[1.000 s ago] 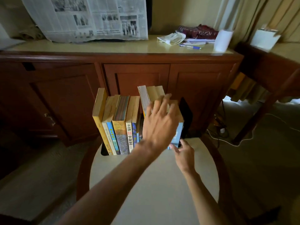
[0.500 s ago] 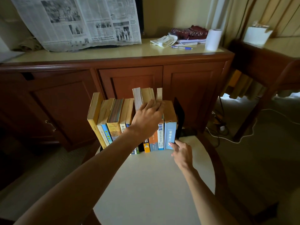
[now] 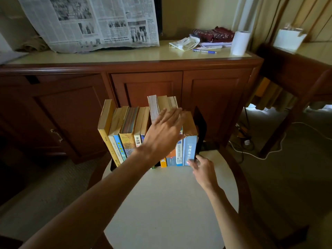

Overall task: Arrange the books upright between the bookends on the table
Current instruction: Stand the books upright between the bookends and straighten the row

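Observation:
A row of several books [image 3: 125,133] stands upright at the far edge of the round white table [image 3: 170,203]. A black bookend [image 3: 200,130] closes the right end; the left bookend [image 3: 112,164] shows only as a dark sliver at the base. My left hand [image 3: 165,133] lies flat with straight fingers on the tops of the middle and right books. My right hand [image 3: 202,168] touches the foot of the light blue book [image 3: 190,150] and the right bookend's base with its fingertips.
A wooden sideboard [image 3: 143,83] stands close behind the table, with a newspaper [image 3: 93,22], a pen [image 3: 204,51] and a paper roll [image 3: 239,43] on top. A dark wooden desk [image 3: 294,72] is at the right. White cables [image 3: 269,151] lie on the carpet.
The view shifted slightly. My left hand slid rightward along the book tops and flattened. The tilted right-hand books now stand straighter against the bookend. My right hand stays at the bookend's base.

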### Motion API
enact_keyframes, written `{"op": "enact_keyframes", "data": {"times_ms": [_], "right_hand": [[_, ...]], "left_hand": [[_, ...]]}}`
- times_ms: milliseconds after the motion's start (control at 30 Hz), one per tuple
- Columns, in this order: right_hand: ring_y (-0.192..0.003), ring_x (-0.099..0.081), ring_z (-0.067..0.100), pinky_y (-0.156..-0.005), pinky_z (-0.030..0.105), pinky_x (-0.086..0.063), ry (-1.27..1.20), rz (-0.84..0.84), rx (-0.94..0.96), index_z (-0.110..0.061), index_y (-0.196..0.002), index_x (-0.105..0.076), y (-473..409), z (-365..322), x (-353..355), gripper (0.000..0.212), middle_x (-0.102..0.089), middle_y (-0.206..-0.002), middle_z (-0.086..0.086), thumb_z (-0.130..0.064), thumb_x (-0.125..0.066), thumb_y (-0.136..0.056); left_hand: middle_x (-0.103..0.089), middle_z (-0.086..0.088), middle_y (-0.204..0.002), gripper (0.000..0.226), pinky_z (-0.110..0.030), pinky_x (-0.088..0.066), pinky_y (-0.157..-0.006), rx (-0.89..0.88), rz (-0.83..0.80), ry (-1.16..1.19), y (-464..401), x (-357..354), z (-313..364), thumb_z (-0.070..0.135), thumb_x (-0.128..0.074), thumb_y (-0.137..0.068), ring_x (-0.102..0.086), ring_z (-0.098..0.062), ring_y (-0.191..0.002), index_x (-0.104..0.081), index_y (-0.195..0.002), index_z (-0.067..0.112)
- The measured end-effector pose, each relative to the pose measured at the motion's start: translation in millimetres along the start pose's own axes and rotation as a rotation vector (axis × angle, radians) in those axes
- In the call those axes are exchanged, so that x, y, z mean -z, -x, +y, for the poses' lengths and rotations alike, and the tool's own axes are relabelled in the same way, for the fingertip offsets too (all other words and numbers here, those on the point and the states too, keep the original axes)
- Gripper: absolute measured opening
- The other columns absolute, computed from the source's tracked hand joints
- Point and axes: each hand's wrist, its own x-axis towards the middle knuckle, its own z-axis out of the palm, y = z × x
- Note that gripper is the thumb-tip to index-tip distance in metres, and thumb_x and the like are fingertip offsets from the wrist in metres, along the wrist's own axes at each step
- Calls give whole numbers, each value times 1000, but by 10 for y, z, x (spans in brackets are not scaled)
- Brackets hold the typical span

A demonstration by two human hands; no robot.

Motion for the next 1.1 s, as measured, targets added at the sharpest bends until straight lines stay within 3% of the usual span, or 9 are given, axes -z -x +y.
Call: {"op": "enact_keyframes", "data": {"times_ms": [67,100,167,267,400,567,767,933,1100], "right_hand": [[-82,-64,13,-56,5,-40,59,25,-16,-7,-102,-67,56,36,-27,31,-72,-102,9,-31,-75,-84],[-79,-61,12,-55,8,-36,101,23,-23,-9,-97,-66,82,53,-56,34,-70,-98,7,-36,-78,-80],[-82,-59,10,-56,13,-35,177,15,-32,-13,-100,-63,101,55,-127,45,-67,-101,2,-47,-80,-75],[-88,-67,19,-59,24,-44,245,37,-64,-15,-107,-63,18,-16,-206,64,-69,-102,1,-61,-80,-66],[-85,-70,24,-59,26,-40,343,66,-102,-17,-107,-64,-52,-95,-242,73,-72,-97,2,-73,-75,-61],[-82,-69,22,-57,26,-42,374,101,-101,-21,-107,-64,-82,-49,-292,78,-73,-95,-1,-80,-71,-56],[-79,-70,22,-59,29,-53,353,125,-90,-23,-106,-60,-104,37,-333,81,-74,-93,-1,-83,-69,-53],[-82,-70,22,-60,29,-53,339,131,-97,-22,-110,-59,-101,21,-353,83,-74,-97,-1,-80,-72,-52],[-80,-70,22,-61,32,-56,340,106,-128,-22,-109,-58,-121,7,-343,86,-74,-95,-1,-82,-72,-49]], "left_hand": [[-65,-4,-123,32,-33,-45,-94,126,243,187,338,-37,176,24,-67,-92,-58,-22,-112,-63,-121,13],[-68,0,-109,17,-29,-49,-79,261,253,330,559,-96,280,21,-66,-92,-60,-17,-95,-66,-108,17],[-70,4,-93,8,-23,-49,-62,616,47,586,985,-385,410,25,-66,-93,-60,-8,-74,-65,-98,19],[-72,-3,-96,30,-24,-52,-62,908,-291,668,1317,-935,394,32,-68,-93,-62,-8,-69,-65,-114,12],[-67,-14,-108,23,-39,-50,-69,916,-295,562,1156,-1225,334,24,-60,-96,-65,-33,-89,-59,-112,7],[-65,-19,-98,10,-50,-51,-72,984,-207,552,1086,-1392,242,10,-52,-98,-61,-40,-83,-58,-94,3],[-61,-11,-92,14,-40,-44,-63,1038,-121,550,1110,-1460,258,7,-47,-95,-55,-35,-76,-57,-86,8],[-66,-4,-100,11,-36,-49,-66,1098,-67,469,1088,-1491,318,11,-56,-91,-60,-36,-83,-67,-88,12],[-70,-4,-97,14,-32,-43,-60,1142,-5,389,1048,-1507,366,5,-64,-84,-62,-39,-76,-73,-85,15]]}}
